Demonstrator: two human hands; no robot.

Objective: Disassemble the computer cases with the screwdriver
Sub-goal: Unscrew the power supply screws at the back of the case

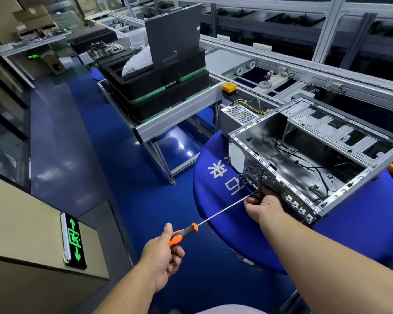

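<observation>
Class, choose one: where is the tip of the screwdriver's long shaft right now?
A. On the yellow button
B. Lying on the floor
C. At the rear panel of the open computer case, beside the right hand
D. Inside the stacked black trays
C: the left hand holds the screwdriver by its handle, and its shaft ends at the computer case rear panel, where the right hand steadies it.

1. A round blue table [218, 200] with white characters carries an open metal computer case [313, 155] lying on its side.
2. A grey power supply [238, 116] sits just behind the case.
</observation>
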